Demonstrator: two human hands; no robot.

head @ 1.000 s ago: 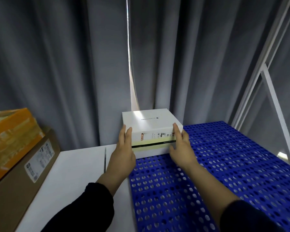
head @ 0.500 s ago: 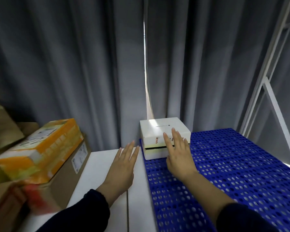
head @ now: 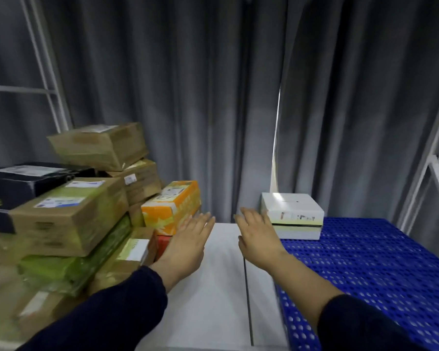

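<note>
A white box point(head: 293, 213) with a dark band sits at the far left corner of the blue perforated pallet point(head: 370, 264), against the grey curtain. My right hand point(head: 257, 234) hovers just left of the box with fingers straight, holding nothing. My left hand point(head: 188, 240) is stretched flat over the white table point(head: 221, 287), empty, its fingers close to an orange box point(head: 171, 206) on the pile of parcels.
A pile of cardboard parcels point(head: 69, 221) and a black box point(head: 18, 183) fills the left side of the table. White metal frame posts point(head: 433, 173) stand at the right and far left. A grey curtain point(head: 213, 97) closes the back.
Both hands have come off the white box and moved left over the table. The view has swung left, bringing the parcel pile into sight.
</note>
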